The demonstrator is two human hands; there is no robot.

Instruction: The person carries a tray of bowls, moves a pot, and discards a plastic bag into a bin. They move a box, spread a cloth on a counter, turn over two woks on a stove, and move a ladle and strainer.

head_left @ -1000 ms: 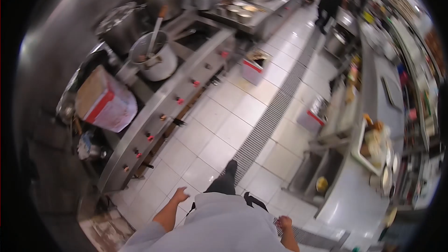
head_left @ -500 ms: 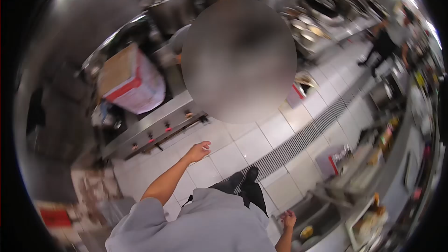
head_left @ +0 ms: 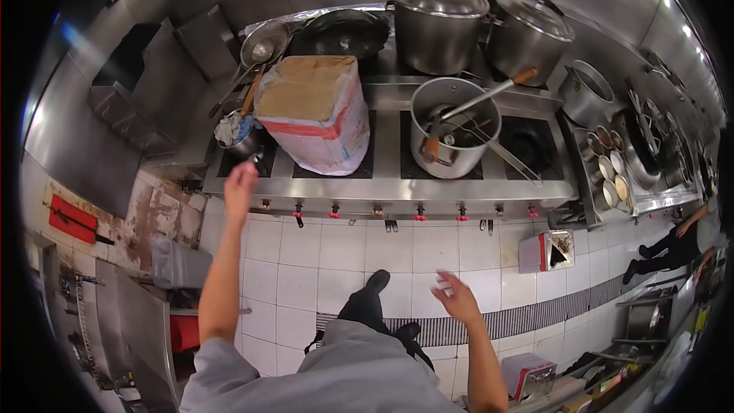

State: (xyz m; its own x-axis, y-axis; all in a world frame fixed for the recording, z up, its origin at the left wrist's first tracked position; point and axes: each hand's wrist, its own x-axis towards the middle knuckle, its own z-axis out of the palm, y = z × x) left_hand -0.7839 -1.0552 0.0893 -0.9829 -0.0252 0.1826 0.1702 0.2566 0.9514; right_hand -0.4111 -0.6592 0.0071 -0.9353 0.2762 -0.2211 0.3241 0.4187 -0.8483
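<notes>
My left hand (head_left: 242, 177) reaches forward to the stove's front edge, fingers extended and slightly smeared. Its fingertips overlap the dark handle of a metal pot (head_left: 256, 142) holding a bluish-white cloth (head_left: 232, 130). To the right of that hand stands a large box-shaped container (head_left: 348, 138), with a brown top, whitish sides and a red band. Over the tiled floor hangs my right hand (head_left: 457, 300), fingers apart and nothing in it. Farther ahead, a deep aluminium pot (head_left: 424, 118) holds a wooden-handled tool (head_left: 489, 98) and a wire strainer (head_left: 497, 149).
Two lidded stockpots (head_left: 440, 30) and a black wok (head_left: 342, 37) stand at the back of the stove (head_left: 390, 190). Red-handled knobs line its front. A square tin (head_left: 547, 251) sits on the floor. At the far right is another person (head_left: 673, 248). A drain grate (head_left: 535, 320) crosses the floor.
My view has turned left to face the stove squarely. My left hand has moved forward to the stove's edge, and my right hand has come up over the floor. A blurred round patch is gone.
</notes>
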